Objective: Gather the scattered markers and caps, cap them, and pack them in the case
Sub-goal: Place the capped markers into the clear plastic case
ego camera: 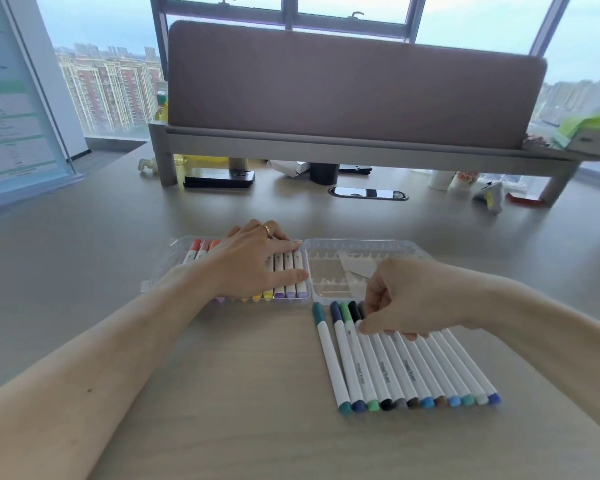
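Case (pixel 361 244) open on table (pixel 222 375). Its left half is full of packed markers (pixel 289 271); left hand (pixel 257 261) flat on them, fingers straight. Right half holds no markers. 12 capped loose markers (pixel 413 370) just beside; right hand (pixel 404 299) curled, pinching their tops. About half done.

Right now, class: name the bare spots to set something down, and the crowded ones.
Free: right half of the case; desk left of the marker row. Crowded: case's left half under the left hand; row tops under the right hand.
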Demonstrator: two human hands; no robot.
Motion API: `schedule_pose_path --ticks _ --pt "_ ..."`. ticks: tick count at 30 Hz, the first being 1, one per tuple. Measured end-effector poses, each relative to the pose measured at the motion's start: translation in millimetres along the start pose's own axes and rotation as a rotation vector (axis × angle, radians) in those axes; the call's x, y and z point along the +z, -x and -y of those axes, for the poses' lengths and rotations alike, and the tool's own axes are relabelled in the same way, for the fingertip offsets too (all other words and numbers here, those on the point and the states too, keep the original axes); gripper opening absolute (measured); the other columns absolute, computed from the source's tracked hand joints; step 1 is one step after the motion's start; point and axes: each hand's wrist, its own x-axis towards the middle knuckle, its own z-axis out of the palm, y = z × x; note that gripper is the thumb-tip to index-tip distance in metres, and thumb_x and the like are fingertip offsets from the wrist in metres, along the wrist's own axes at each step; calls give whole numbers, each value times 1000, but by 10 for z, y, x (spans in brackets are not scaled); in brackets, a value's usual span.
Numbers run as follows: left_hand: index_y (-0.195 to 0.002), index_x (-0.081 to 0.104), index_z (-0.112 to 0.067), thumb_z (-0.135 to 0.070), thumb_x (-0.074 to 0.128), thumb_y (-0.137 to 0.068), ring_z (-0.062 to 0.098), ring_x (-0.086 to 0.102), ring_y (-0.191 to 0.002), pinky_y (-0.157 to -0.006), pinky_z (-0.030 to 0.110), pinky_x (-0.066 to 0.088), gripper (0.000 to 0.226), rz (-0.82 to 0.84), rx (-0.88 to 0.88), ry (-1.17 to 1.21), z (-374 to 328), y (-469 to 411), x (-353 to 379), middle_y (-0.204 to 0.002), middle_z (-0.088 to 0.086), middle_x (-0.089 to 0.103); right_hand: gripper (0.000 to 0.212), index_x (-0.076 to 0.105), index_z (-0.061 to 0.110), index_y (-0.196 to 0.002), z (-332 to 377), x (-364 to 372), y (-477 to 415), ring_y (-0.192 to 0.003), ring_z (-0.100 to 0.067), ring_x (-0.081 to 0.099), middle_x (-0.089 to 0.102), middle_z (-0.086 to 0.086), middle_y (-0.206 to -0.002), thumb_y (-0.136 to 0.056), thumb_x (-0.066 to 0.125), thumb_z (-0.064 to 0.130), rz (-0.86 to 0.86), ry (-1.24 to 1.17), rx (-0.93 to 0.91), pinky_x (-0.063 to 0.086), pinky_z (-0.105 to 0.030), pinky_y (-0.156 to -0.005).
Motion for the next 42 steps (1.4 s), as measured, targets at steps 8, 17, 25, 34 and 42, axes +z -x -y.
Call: schedule_pose_path --ticks 8,17,25,34,42 --pt "-150 47 -43 -81 43 -88 9 36 -130 -112 38 29 73 -16 -10 26 -43 25 -30 -143 -17 45 31 63 9 -64 117 110 0 -47 -13 55 59 2 -50 -88 66 27 -71 132 -19 55 -28 -59" --pt "-149 48 -42 -80 45 -88 9 38 -128 -111 39 31 73 -28 -17 40 -60 22 -30 -142 -17 46 41 59 13 -63 158 59 -16 -48 -11 49 55 4 -51 -92 63 41 -71 64 -32 43 -23 -53" --pt "-128 68 -30 -65 54 -92 9 58 -101 -92 35 50 52 -193 -46 134 -174 -156 39 -114 -16 60 25 75 -3 -105 -35 -258 -365 -65 -14 67 77 -13 -89 -102 61 17 -109 -687 -42 55 -23 -59" --pt "-139 57 -32 -39 47 -105 8 55 -105 -94 32 46 36 -196 -62 251 -190 -208 114 -117 -11 61 16 69 -8 -108 25 -162 -832 -77 -19 75 77 -18 -96 -100 60 3 -85 -928 -54 64 -29 -73" --pt "-155 25 -52 -97 37 -73 15 44 -127 -110 43 35 95 -51 -59 94 -221 -172 52 -139 -11 49 13 72 -6 -94 73 -70 -1038 -75 -22 77 78 -18 -86 -98 64 3 -171 -818 -26 64 -30 -77"
